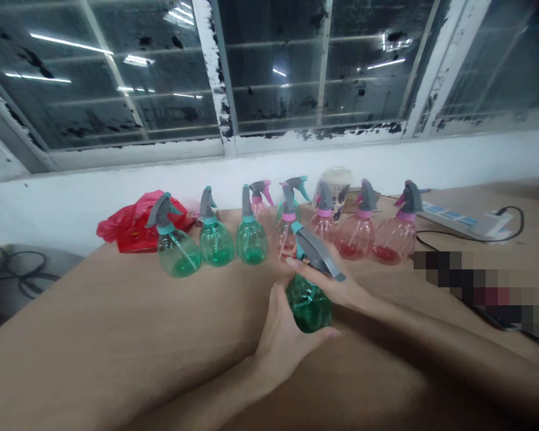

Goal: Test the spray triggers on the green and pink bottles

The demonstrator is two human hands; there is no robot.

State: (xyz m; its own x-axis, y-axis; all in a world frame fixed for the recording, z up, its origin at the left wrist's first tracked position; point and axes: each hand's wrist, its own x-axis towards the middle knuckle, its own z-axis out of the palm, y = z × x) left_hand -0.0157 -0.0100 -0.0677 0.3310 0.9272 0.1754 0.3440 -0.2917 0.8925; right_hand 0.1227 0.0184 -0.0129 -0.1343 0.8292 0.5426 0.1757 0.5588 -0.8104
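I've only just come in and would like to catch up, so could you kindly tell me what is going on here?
A person is handling a green spray bottle. The left grip cups its lower body, while the right grip holds it near the neck, under the gray trigger sprayer. Beyond it on the table, three green bottles and four pink bottles stand in a row, with two more behind.

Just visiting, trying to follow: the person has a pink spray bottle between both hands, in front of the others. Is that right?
Not pink: the head view shows a green spray bottle between the left hand and right hand, in front of the others.
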